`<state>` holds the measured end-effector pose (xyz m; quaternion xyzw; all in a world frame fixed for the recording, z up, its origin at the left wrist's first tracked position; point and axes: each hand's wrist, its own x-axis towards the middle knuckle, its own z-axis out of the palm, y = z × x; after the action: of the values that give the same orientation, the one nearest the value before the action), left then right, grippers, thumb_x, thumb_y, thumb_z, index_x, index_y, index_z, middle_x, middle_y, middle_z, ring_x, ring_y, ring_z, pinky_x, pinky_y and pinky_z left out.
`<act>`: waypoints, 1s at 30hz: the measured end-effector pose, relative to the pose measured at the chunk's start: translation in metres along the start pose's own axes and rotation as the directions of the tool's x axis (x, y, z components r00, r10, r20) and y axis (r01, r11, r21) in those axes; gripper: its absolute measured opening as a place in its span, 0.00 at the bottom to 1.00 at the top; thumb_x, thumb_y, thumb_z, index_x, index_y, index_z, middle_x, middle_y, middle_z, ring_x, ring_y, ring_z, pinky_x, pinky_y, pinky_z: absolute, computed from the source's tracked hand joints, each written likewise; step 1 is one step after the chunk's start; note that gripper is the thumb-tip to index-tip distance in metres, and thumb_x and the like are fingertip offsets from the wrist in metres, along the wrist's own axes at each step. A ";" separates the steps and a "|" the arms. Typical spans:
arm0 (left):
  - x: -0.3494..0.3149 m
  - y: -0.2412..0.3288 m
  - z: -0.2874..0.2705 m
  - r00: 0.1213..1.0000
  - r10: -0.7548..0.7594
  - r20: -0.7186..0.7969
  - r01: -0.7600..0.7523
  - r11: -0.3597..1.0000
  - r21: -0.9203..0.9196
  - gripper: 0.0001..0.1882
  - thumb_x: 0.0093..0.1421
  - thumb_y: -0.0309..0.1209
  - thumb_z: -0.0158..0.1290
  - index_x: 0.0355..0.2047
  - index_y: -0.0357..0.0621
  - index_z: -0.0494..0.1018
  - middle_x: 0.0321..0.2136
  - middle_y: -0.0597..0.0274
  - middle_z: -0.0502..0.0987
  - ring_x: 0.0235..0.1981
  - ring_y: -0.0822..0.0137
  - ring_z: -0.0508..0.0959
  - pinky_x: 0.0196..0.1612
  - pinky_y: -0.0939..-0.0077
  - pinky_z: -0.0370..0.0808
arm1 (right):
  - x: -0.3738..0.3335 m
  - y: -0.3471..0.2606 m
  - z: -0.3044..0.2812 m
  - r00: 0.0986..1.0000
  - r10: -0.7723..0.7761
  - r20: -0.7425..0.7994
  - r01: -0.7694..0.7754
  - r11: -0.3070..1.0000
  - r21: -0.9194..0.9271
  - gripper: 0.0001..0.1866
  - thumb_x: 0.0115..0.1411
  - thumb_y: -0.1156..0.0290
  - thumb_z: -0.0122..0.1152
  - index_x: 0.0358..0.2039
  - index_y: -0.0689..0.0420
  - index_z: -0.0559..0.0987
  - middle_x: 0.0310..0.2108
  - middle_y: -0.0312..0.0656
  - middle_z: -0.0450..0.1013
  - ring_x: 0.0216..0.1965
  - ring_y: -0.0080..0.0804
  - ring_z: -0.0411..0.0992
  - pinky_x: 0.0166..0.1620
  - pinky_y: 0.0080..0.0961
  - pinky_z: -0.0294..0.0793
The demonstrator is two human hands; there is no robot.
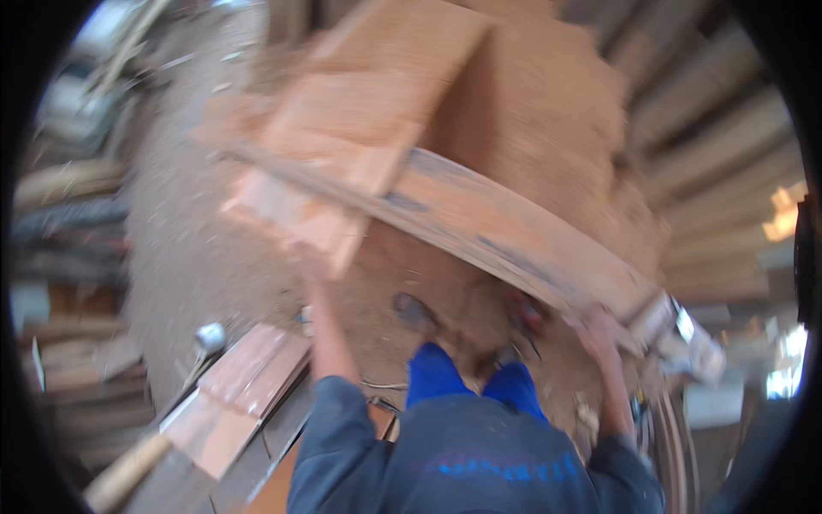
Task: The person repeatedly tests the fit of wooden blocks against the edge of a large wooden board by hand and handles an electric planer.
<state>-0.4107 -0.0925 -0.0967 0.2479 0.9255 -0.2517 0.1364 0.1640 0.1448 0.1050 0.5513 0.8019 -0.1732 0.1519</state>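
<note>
A wide, pale reddish wooden board (pixel 368 94) slants from the top of the view down to the left. A long, worn plank (pixel 514 223) with dark patches crosses it, running down to the right. My left hand (pixel 308 259) is at the near end of the wide board; motion smears its fingers. At the plank's right end, my right hand (pixel 597 327) has its fingers bent over the near edge. Blur hides how the board and the plank are joined or rest on each other.
Flat wooden pieces (pixel 235 377) lie at lower left beside a white cup-like object (pixel 211 336). Stacked timber (pixel 711 163) lines the right side, and more wood (pixel 73 343) is piled at left. Sawdust-coloured ground (pixel 556 103) spreads beyond the plank. A wrapped white bundle (pixel 689 347) touches its right end.
</note>
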 end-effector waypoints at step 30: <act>0.004 -0.015 -0.008 0.977 -0.208 0.042 -0.113 -0.676 -0.728 0.39 0.73 0.58 0.41 0.67 0.33 0.61 0.64 0.52 0.69 0.61 0.50 0.71 0.66 0.59 0.67 | 0.114 0.005 0.033 0.859 -0.186 -0.476 0.129 0.980 -0.150 0.47 0.52 0.39 0.69 0.65 0.55 0.67 0.59 0.51 0.67 0.62 0.55 0.62 0.66 0.57 0.55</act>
<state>-0.4232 -0.0978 -0.0855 -0.0612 0.6202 0.7602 0.1837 0.1313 0.2267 0.0257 0.5000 0.8651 0.0054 -0.0391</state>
